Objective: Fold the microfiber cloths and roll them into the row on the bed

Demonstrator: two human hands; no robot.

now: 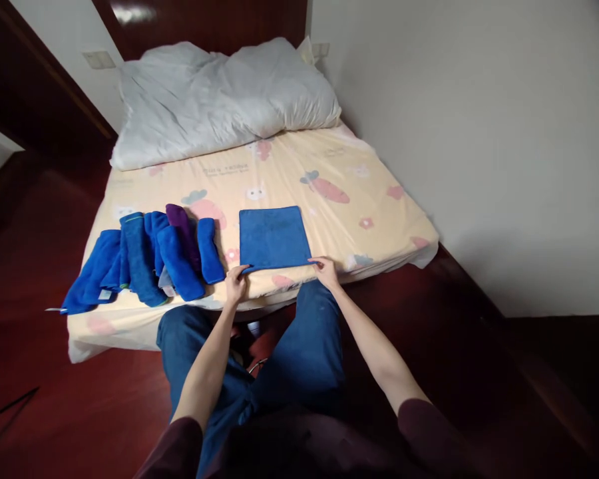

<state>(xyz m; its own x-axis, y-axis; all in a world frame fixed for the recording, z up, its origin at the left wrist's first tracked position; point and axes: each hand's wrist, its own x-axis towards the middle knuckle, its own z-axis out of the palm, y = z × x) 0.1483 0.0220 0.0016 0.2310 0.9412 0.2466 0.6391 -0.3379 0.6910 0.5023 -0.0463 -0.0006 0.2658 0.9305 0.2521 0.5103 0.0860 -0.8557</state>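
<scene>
A square blue towel [273, 237] lies flat on the bed, its near edge towards me. My left hand [236, 285] pinches the near left corner of this towel. At the near right corner, my right hand [325, 271] grips the edge between thumb and fingers. To the left of my left hand, a short rolled blue towel [210, 250] lies closest, beside a row of several more rolled towels. Among that row are a purple towel [180, 226], a bright blue towel [180, 263] and a darker blue towel [140, 259] with a green edge.
The bed [329, 223] has a cream sheet printed with carrots and rabbits. A bunched white quilt [219, 100] covers its far end, before a dark wooden headboard. A white wall [479, 146] runs along the right. Dark red floor [80, 399] surrounds the bed's near side.
</scene>
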